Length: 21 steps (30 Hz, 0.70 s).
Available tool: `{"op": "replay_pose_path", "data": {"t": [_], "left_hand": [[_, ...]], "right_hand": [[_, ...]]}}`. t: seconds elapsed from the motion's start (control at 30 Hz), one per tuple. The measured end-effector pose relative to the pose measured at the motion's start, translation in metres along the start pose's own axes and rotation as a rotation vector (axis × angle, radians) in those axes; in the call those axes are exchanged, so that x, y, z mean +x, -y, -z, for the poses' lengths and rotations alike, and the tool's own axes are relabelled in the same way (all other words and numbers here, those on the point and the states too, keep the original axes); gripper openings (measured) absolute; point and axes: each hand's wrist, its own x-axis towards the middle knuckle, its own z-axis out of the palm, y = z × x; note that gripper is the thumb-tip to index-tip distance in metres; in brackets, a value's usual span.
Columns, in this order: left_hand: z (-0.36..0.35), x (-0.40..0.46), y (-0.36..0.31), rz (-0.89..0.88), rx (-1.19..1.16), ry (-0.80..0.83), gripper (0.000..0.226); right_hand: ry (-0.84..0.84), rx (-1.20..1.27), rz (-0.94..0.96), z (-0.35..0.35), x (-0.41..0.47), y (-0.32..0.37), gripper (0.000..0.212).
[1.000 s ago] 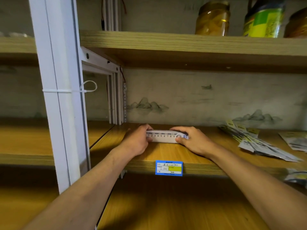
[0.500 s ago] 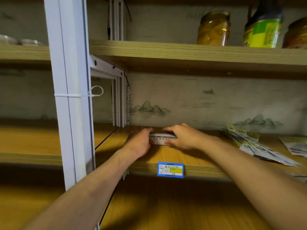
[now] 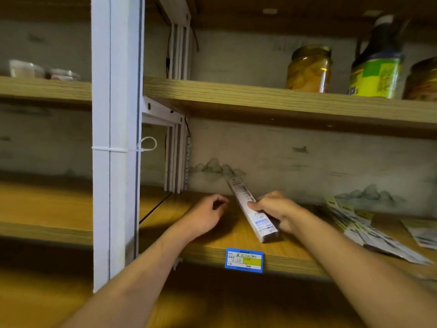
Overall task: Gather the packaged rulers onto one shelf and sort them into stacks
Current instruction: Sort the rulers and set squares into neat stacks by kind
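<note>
A bundle of white packaged rulers (image 3: 254,213) is tilted over the wooden middle shelf (image 3: 212,247), its far end pointing at the back wall and its near end close to the shelf's front edge. My right hand (image 3: 274,210) is shut on the bundle's middle from the right. My left hand (image 3: 205,215) hovers just left of it, fingers loosely curled, holding nothing. A loose fan of more packaged rulers (image 3: 369,230) lies on the same shelf at the right.
A white metal upright (image 3: 115,143) with a cable tie stands at the left. A blue and yellow price tag (image 3: 244,259) hangs on the shelf edge. Jars (image 3: 308,68) and a dark bottle (image 3: 376,60) stand on the shelf above.
The ruler bundle was held crosswise between both hands. My left hand has let go, and my right hand has swung the bundle round so that it points front to back.
</note>
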Motion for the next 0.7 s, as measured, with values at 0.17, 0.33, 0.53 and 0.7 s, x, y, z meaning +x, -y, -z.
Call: {"op": "replay_pose_path", "data": {"t": [0.17, 0.33, 0.53, 0.7], "left_hand": [[-0.006, 0.007, 0.005, 0.039, 0.169, 0.017, 0.041], [-0.006, 0.011, 0.014, 0.052, 0.227, -0.06, 0.048], [-0.011, 0.012, 0.012, 0.025, 0.342, -0.011, 0.039], [-0.012, 0.015, 0.016, -0.003, 0.368, 0.008, 0.042]], "right_hand": [[-0.003, -0.048, 0.034, -0.025, 0.006, 0.003, 0.031], [-0.064, -0.16, 0.051, -0.037, 0.012, -0.001, 0.032], [-0.066, -0.352, 0.04, -0.032, 0.012, 0.001, 0.032], [-0.08, -0.301, 0.0, -0.028, 0.015, -0.003, 0.033]]}}
